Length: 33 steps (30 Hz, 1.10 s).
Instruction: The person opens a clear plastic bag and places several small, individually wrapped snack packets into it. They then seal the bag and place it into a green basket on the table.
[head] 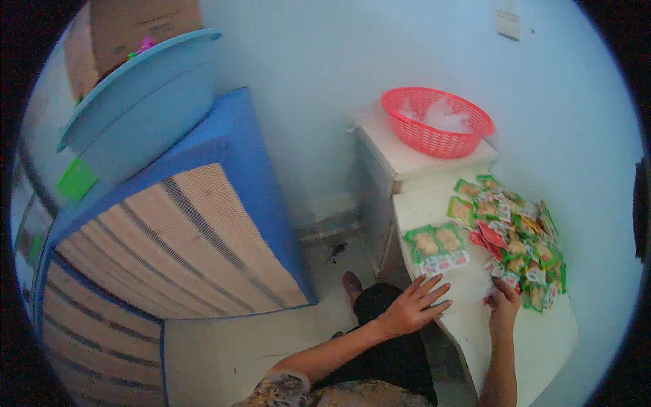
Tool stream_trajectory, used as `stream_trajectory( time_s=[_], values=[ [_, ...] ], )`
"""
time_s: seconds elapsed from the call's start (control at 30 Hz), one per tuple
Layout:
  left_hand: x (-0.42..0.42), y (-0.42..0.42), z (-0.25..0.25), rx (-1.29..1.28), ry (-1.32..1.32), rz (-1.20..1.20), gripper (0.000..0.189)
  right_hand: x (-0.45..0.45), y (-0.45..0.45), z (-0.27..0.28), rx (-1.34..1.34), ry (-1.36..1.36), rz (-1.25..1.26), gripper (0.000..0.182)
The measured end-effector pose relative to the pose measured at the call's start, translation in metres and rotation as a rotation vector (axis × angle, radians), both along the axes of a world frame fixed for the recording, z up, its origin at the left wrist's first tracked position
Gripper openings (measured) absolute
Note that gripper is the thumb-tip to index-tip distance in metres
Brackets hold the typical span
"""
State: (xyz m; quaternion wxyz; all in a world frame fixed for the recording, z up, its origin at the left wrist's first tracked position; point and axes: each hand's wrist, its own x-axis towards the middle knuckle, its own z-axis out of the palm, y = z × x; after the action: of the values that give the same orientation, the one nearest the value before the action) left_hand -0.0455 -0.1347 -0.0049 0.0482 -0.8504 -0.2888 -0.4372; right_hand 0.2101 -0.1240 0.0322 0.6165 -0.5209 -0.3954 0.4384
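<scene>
My left hand (419, 305) hovers at the near edge of the white table (539, 346), its fingers spread; whether it touches the bag beside it is unclear. With curled fingers, my right hand (503, 300) pinches the edge of a thin clear plastic bag (465, 290), which is blurred and hard to make out. Just beyond my left hand, two green-edged food packets (437, 243) lie side by side, pale pieces showing through them. A loose heap of similar packets (536, 249) spreads to the right, with red packets (491, 238) among them.
A red plastic basket (435, 145) holding clear plastic bags stands on a raised white surface (374, 135) against the wall. To the left, a large light-blue tub (152, 107) rests on a blue piece of furniture with striped woven panels (198, 244). A cardboard box (147, 25) shows behind the tub.
</scene>
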Motion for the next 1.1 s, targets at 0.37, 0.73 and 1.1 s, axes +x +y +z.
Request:
stream_trajectory(
  time_s=[0.37, 0.73, 1.1],
  values=[
    [0.018, 0.032, 0.069, -0.449, -0.760, -0.116, 0.014, 0.022, 0.032, 0.017, 0.481, -0.860, 0.090, 0.020],
    [0.008, 0.057, 0.159, -0.903, -0.923, -0.255, 0.027, 0.010, 0.030, 0.096, 0.503, -0.411, -0.026, 0.013],
    [-0.007, 0.025, 0.162, -1.039, -1.026, -0.323, 0.023, -0.009, 0.009, 0.119, 0.338, -0.168, 0.021, 0.014]
  ],
)
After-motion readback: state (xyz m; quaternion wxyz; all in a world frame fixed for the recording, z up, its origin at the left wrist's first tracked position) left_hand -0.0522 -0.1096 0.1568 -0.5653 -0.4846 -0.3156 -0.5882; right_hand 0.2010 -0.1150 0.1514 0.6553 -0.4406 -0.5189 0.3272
